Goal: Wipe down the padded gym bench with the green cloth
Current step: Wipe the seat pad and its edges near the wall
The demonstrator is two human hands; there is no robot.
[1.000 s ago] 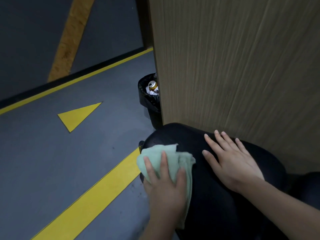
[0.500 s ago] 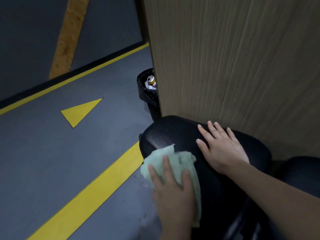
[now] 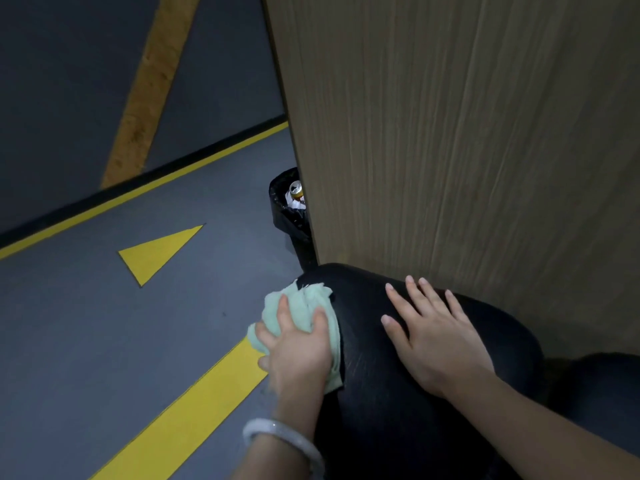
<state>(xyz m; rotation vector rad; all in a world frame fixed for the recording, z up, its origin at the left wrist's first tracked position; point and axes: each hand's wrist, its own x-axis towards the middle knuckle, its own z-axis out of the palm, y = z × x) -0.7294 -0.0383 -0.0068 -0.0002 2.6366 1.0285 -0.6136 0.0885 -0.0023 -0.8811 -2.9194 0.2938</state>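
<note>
On a grey floor (image 3: pixel 86 341) marked with yellow stripes, a person's left hand (image 3: pixel 294 351) presses a bunched green cloth (image 3: pixel 304 303) against the left edge of a black padded bench (image 3: pixel 363 341), fingers curled into the fabric. The right hand (image 3: pixel 440 337) lies flat and spread on the pad beside a wooden panel (image 3: pixel 467 133).

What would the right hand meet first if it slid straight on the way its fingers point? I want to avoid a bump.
Probably the wooden panel: the right hand lies flat on the bench pad, its fingers pointing toward that panel, though the gap is unclear.
</note>
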